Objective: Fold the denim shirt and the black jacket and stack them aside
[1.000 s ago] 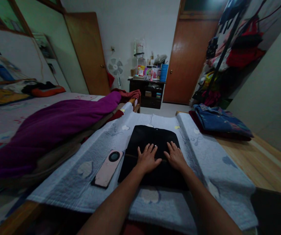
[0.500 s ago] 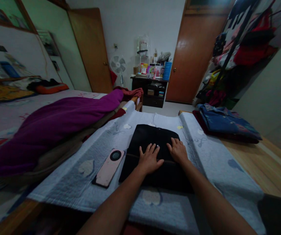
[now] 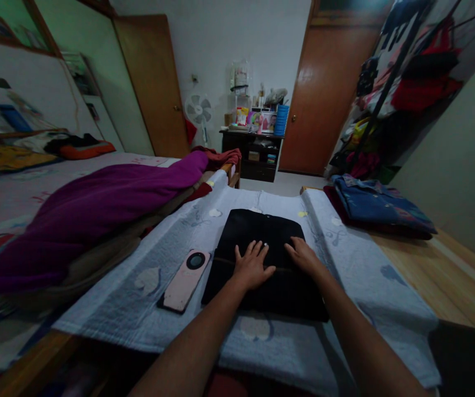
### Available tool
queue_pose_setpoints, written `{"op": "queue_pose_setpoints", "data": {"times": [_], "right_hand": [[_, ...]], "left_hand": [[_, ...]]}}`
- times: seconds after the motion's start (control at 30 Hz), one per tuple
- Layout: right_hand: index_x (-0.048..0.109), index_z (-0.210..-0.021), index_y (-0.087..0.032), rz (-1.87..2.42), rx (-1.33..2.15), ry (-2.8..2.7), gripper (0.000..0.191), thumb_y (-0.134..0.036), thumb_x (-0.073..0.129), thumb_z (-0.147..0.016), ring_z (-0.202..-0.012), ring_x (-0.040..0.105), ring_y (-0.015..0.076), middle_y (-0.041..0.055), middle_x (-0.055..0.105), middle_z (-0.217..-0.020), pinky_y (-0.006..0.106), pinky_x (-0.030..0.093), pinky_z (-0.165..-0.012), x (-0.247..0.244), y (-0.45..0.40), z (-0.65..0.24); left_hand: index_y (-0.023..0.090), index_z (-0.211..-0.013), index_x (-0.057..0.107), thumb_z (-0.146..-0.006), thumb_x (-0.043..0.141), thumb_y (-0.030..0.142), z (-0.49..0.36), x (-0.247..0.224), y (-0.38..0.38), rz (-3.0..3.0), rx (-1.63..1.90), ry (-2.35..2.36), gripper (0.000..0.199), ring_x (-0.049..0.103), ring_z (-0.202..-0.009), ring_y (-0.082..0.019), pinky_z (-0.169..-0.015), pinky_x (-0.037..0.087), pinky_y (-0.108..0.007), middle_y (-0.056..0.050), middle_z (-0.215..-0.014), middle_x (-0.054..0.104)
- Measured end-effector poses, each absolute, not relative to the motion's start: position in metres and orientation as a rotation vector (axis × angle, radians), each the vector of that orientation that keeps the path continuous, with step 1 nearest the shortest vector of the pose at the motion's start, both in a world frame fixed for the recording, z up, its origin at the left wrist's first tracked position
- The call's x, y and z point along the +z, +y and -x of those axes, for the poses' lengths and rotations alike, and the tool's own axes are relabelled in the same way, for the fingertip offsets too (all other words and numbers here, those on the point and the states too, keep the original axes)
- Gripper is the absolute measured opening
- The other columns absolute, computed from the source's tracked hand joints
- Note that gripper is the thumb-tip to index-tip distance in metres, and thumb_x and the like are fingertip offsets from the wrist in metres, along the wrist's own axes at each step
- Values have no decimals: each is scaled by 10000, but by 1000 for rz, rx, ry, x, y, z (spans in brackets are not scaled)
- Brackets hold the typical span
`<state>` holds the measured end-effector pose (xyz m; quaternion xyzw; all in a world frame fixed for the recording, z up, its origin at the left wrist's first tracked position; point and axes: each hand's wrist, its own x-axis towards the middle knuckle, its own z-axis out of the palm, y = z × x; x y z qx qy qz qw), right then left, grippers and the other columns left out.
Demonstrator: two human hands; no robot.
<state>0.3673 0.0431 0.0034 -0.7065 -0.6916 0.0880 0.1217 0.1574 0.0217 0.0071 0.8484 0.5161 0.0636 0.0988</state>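
Note:
A black garment (image 3: 257, 226), folded into a neat rectangle with small shiny buttons, lies on a pale blue-grey patterned cloth (image 3: 171, 342). Flat on the garment's middle rests my left hand (image 3: 251, 267), fingers spread. My right hand (image 3: 303, 255) lies over its right side with the fingers stretched out, holding nothing. A pink phone (image 3: 185, 281) with a round black camera ring sits face down just left of the garment.
Folded clothes with a blue denim shirt (image 3: 375, 198) on top lie on the wooden surface (image 3: 419, 270) at right. A purple blanket (image 3: 108, 209) is heaped on the bed at left. Beyond stand a white fan (image 3: 199, 110) and a dark cabinet (image 3: 254, 157).
My right hand has shifted slightly right and down along the garment. My left hand stays nearly in place. The view has turned very slightly.

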Motion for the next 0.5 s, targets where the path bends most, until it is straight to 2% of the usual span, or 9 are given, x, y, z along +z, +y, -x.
{"op": "queue_pose_setpoints", "data": {"times": [0.1,0.2,0.5], "right_hand": [[390,-1412,-148,2139,214,-2031,563,-438,382,-929,-1363,320,270,151,364,-1485,437,265,-1078,-3,19,-360],[289,-1470,-178,2217,178,-1997,620,-479,359,-932,-1411,216,284,131,240,-1548,522,221,-1087,-9,4,-350],[221,-1494,-184,2230,168,-1957,620,-483,271,-953,-1421,178,285,117,169,-1570,565,223,-1077,-12,36,-354]], "left_hand": [[312,-1478,256,-870,319,645,-157,7,22,-2514,191,1523,696,102,-1439,-312,-1087,63,-685,-23,-1572,212],[311,-1479,257,-867,307,657,-157,5,22,-2513,199,1515,705,114,-1437,-314,-1080,66,-695,-25,-1572,213],[313,-1476,260,-862,324,657,-157,4,23,-2514,203,1518,706,124,-1437,-302,-1079,56,-698,-26,-1570,217]]}}
